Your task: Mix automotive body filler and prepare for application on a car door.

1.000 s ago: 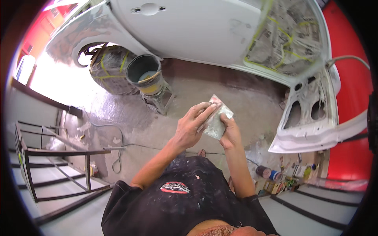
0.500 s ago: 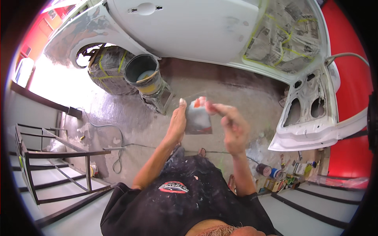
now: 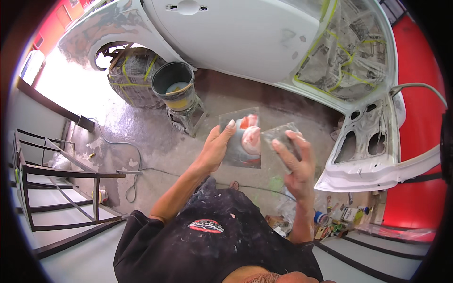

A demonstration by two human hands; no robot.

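Observation:
My left hand [image 3: 214,148] holds a flat, grey rectangular mixing plate [image 3: 232,158] by its left edge, thumb on top. On the plate lies a pinkish-white lump of putty [image 3: 252,140] with a bright red-orange smear [image 3: 246,122] at the far edge. My right hand [image 3: 300,167] grips a thin, grey, smeared spreader [image 3: 277,137] between thumb and fingers, just right of the plate. A narrow gap seems to lie between the spreader and the putty. The left fingers under the plate are hidden.
Ahead stands a white car body [image 3: 226,33] with paper-masked openings. A bucket [image 3: 174,96] sits on a small stand, beside a covered wheel [image 3: 134,78]. An open door [image 3: 361,141] juts in at right. A hose [image 3: 118,143] crosses the floor; a metal frame [image 3: 61,170] is at left.
My right hand has moved right and nearer, off the plate, and the spreader now shows clearly. The putty looks pinker and more heaped. The view has shifted slightly.

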